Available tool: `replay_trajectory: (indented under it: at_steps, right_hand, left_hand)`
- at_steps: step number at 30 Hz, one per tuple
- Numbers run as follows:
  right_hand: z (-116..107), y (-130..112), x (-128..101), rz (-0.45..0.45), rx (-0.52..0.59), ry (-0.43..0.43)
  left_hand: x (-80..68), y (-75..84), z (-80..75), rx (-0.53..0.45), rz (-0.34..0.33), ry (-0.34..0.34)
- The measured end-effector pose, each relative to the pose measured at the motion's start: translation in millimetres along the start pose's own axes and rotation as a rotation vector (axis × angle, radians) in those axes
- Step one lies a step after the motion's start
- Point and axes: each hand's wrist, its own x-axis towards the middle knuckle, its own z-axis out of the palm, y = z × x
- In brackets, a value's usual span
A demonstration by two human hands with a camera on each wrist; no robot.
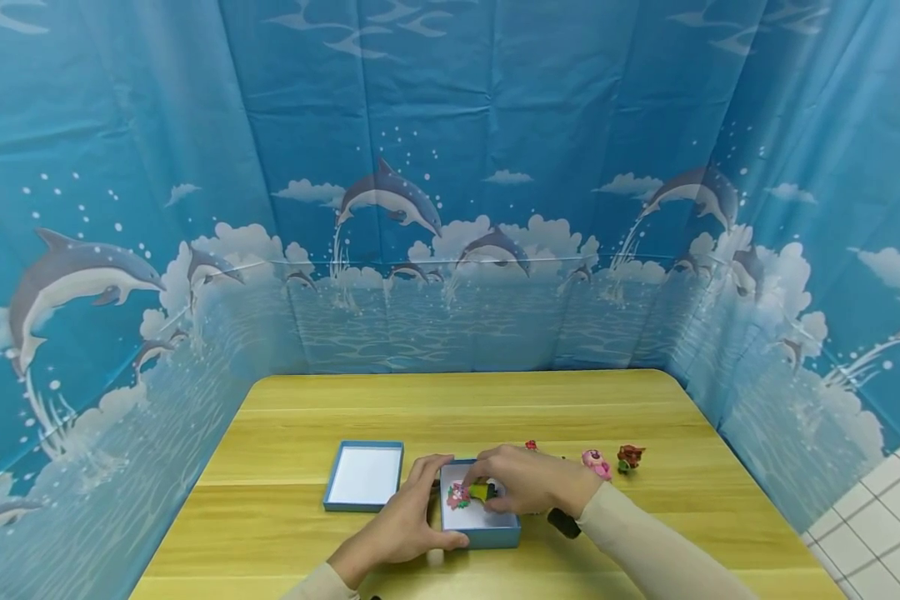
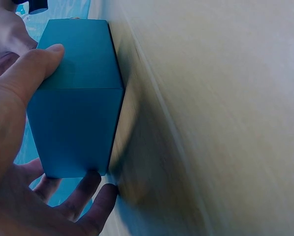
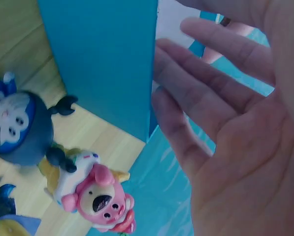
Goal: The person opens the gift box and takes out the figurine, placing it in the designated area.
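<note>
My left hand [image 1: 399, 527] grips the blue open-topped box [image 1: 487, 540] from its left side. In the left wrist view the thumb lies on one face of the box [image 2: 75, 130], with the other fingers across the opposite side. My right hand [image 1: 525, 477] reaches over the box's right wall and pinches a small yellow-green and black figurine [image 1: 480, 492] just inside. Beside that figurine, on the white bottom, lies a pink figurine [image 1: 457, 497] with some green. The right wrist view shows the right palm and fingers, but the held figurine is hidden there.
A blue-rimmed, white-lined lid [image 1: 363, 473] lies left of the box. Right of the right hand stand a pink bear figurine [image 1: 596, 463] and a brown and green figurine [image 1: 630, 457]. A dark blue figurine [image 3: 26, 128] stands close to the box's right side.
</note>
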Motion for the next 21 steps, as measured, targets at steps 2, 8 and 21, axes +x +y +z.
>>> replay_trajectory:
  at_steps: [2,8,21]
  right_hand:
    - [0.0,0.5,1.9,-0.018,0.047,-0.009]
    - [-1.1,-1.5,4.9,0.025,0.042,-0.026]
    - [3.5,-7.3,20.5,0.053,-0.08,-0.112]
  left_hand:
    - [0.0,-0.4,0.1,0.003,0.006,0.002]
    - [0.4,-2.8,0.9,0.002,0.005,-0.004]
    - [1.5,-1.8,1.4,-0.002,-0.004,-0.009]
